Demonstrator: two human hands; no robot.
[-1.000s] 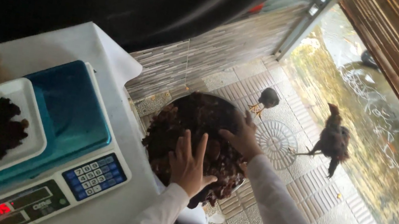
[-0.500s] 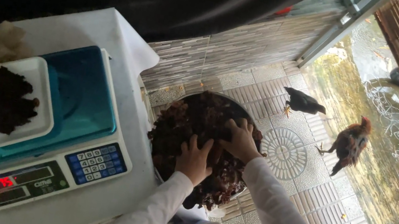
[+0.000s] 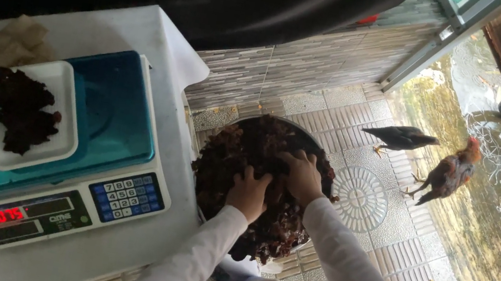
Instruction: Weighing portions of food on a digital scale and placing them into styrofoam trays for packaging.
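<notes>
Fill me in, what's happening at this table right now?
A person in white sleeves has the left hand and right hand both dug into a basin heaped with dark reddish leafy pieces. Beside it, a white tray holding the same stuff sits on a blue scale. Two chickens walk the tiled floor.

Your left hand's (image 3: 248, 192) fingertips are buried in the dark leafy pile (image 3: 257, 183) (the basin beneath barely shows); your sleeves run off the bottom edge.

Both bare hands, the left hand (image 3: 249, 193) and right hand (image 3: 302, 176), emerge from long white, seemingly cotton sleeves (image 3: 338, 266).
</notes>
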